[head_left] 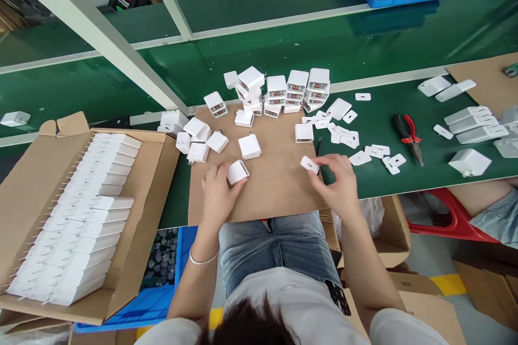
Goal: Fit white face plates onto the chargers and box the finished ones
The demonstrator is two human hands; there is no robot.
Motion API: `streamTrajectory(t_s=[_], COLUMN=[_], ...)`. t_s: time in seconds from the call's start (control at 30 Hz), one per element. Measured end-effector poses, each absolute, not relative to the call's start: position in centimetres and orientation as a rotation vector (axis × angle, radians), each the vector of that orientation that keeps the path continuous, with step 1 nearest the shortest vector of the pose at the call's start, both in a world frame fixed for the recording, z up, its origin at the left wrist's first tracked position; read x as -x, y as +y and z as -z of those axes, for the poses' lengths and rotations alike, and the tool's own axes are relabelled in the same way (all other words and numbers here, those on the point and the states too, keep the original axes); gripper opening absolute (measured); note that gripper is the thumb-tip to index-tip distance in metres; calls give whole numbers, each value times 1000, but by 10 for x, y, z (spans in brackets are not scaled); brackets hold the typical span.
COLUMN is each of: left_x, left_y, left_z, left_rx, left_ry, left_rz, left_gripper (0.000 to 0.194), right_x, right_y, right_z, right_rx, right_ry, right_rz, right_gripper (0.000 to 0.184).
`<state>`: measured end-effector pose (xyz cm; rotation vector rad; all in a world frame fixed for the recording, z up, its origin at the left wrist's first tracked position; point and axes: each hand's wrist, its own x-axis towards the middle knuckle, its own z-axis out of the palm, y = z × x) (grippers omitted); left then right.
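Note:
My left hand point(218, 190) grips a white charger body point(237, 171) over a brown cardboard sheet point(279, 188). My right hand point(338, 180) pinches a small white cover plate point(309, 164) at the sheet's right edge. Loose white charger bodies point(250, 146) lie on the sheet just beyond my hands. A stacked pile of charger bodies point(297, 89) with their open faces showing stands at the sheet's far edge. Several loose white cover plates point(360, 157) are scattered on the green mat to the right.
An open cardboard box point(162, 172) at the left holds rows of white chargers point(87, 215). Red-and-black pliers point(408, 135) lie on the green mat point(380, 178). More white parts point(471, 121) lie at the right, where another person's leg point(496, 215) shows. A white frame post point(105, 46) slants across.

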<state>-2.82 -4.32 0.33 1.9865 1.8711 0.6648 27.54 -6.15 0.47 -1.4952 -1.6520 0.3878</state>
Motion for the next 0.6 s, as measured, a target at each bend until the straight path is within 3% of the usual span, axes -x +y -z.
streamTrajectory(t_s=[0.23,0.6], left_x=[11,-3], left_y=[-67,-81], left_z=[-18,-29], left_rx=[-1705,-1625], left_ry=[1240,988], left_rz=[-1104,-1216], left_gripper=[54,53], right_x=[-229,-215], right_y=[-80,-91], right_z=[-36,-44], right_rx=[1187,1141], right_ry=[-1675,-1664], right_rz=[-659,-653], right_gripper=[26,26])
